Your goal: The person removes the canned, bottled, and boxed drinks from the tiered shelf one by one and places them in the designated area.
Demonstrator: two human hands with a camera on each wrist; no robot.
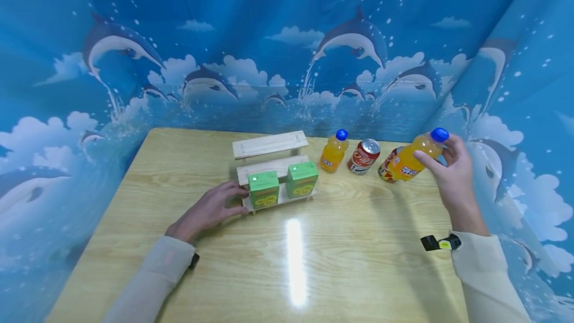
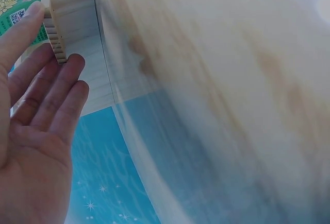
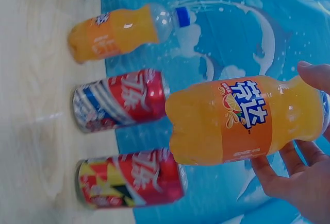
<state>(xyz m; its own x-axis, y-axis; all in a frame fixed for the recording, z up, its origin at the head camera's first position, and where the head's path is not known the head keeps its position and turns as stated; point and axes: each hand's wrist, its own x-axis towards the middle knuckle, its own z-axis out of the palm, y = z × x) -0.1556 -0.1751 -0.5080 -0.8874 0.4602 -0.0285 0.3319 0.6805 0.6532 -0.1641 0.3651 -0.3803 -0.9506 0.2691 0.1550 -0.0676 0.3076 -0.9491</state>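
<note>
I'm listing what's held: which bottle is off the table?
The bottle in the right grip, held up in the air; the other bottle stands on the table, beside the rack.

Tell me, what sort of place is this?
Possibly a staged tabletop setting: a blue dolphin-print fabric backdrop hangs behind and beside a pale wood-grain table, on which a stepped pale-wood rack holds two green box-shaped cartons.

The left hand (image 2: pixel 41 126), palm showing, has its nearly straight fingers at the edge of a pale wooden rack (image 2: pixel 80 26), near a flower-printed green carton (image 2: pixel 14 5), with blue cloth (image 2: pixel 108 167) lower down.
</note>
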